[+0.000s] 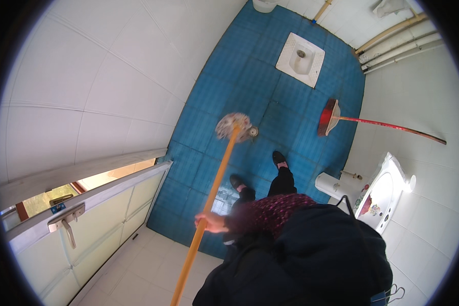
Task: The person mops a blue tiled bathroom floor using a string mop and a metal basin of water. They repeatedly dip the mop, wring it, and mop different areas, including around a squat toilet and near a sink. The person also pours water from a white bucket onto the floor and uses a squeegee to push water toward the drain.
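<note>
My right hand (213,223), lower left of centre, wraps the mop (217,179), its head (232,125) just above centre; the pole should feel stiff and light, best held mid-length, the strands soft; my left fingers I can't tell.

Mop head (228,125) on tiled floor (229,81), immediately left of floor drain (253,131). Squat toilet (301,60) beyond both, toward the right. Broom (329,118) farther right, between squat toilet and washbasin (385,183). Door (115,224) located at the near left.
</note>
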Demonstrator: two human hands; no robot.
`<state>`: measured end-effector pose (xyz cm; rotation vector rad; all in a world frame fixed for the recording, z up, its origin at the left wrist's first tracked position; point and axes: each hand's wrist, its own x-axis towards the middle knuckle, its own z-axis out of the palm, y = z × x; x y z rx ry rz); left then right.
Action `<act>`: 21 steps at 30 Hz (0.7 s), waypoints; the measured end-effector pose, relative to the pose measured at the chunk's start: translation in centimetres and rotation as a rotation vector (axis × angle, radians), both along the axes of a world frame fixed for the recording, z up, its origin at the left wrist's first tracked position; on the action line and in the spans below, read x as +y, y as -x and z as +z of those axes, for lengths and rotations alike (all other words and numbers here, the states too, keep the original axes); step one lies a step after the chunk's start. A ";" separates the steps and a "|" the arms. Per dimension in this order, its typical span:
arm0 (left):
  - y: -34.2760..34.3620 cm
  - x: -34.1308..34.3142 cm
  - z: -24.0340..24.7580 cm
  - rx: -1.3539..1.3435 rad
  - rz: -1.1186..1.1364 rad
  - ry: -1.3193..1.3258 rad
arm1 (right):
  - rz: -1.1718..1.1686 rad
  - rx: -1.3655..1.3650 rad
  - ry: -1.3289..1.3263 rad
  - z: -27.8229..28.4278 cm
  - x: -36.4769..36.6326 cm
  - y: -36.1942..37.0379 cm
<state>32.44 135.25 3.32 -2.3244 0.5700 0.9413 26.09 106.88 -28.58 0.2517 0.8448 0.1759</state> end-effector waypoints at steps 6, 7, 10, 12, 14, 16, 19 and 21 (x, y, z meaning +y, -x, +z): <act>0.8 -7.7 3.8 0.036 -0.213 -0.152 | 0.068 -0.084 -0.138 -5.2 2.2 1.5; 1.0 -9.3 3.8 0.040 -0.257 -0.161 | 0.101 0.012 -0.089 -6.4 1.1 1.9; 2.0 -13.8 2.9 0.056 -0.254 -0.184 | 0.093 -0.031 0.016 -9.0 -3.5 4.8; 2.6 -16.5 1.4 0.084 0.056 -0.178 | 0.056 0.133 0.097 -9.4 -7.0 6.5; 5.0 -18.0 0.1 0.220 0.099 -0.173 | 0.035 0.147 0.131 -10.2 -10.9 9.7; 9.0 -19.8 -3.8 0.122 -0.205 -0.228 | -0.031 0.164 0.173 -11.9 -15.7 13.5; 13.6 -22.8 -8.5 0.184 -0.098 -0.067 | 0.079 -0.004 0.817 -16.1 -21.8 19.6; 16.2 -26.3 -12.3 0.221 0.049 0.153 | -0.078 0.011 0.942 -19.1 -26.0 22.4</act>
